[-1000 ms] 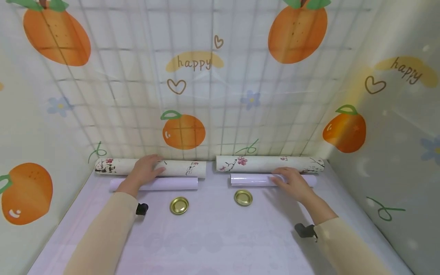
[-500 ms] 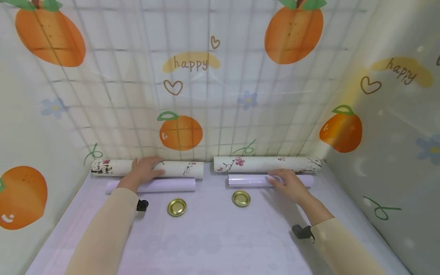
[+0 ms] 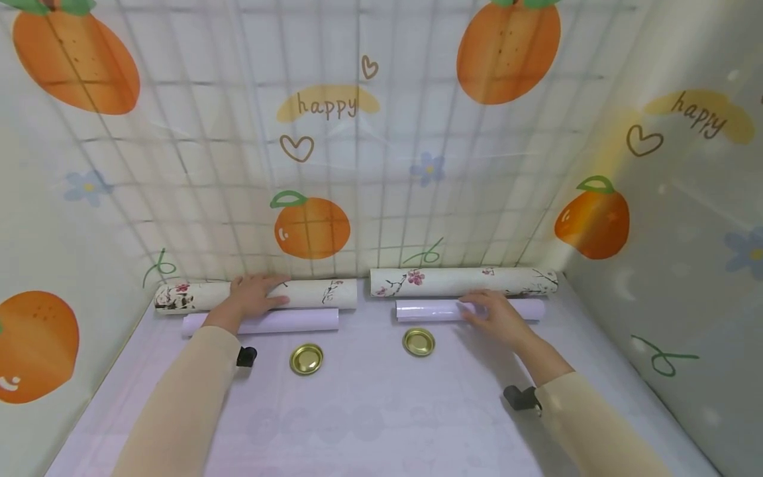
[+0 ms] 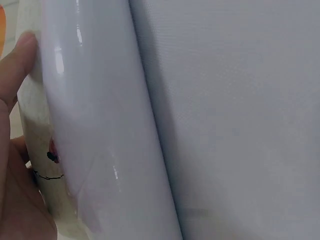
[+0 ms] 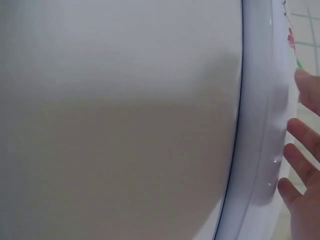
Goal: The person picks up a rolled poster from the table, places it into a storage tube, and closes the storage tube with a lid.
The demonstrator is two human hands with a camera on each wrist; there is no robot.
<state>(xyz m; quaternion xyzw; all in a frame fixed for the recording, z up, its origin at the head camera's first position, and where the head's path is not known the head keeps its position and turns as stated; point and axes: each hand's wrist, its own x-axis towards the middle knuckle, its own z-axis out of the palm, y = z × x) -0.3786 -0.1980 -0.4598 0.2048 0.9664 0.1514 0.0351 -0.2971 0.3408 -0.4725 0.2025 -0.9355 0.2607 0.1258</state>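
At the back left, my left hand [image 3: 253, 298] grips a white roll with a blossom print [image 3: 312, 293], the thumb on its near side. A plain glossy lilac roll [image 3: 304, 320] lies just in front; in the left wrist view this lilac roll [image 4: 105, 120] partly covers the printed one [image 4: 37, 120]. My right hand [image 3: 499, 319] reaches over a second lilac roll [image 3: 428, 310], fingers spread and loosely bent. Its fingertips [image 5: 295, 127] overlap the far side of the lilac roll [image 5: 255, 115] in the right wrist view. Behind it lies another printed roll [image 3: 450, 283].
Two small round gold-coloured dishes [image 3: 306, 359], the right one [image 3: 419, 342] slightly farther back, sit on the pale tabletop [image 3: 357, 424]. A fruit-printed curtain [image 3: 393, 199] over a wire grid rises right behind the rolls. Black wrist cameras [image 3: 520, 398] show beside both sleeves.
The left printed roll has shifted slightly left and toward me under my left hand. My right hand has stayed almost still over the lilac roll. The head view has turned a little.
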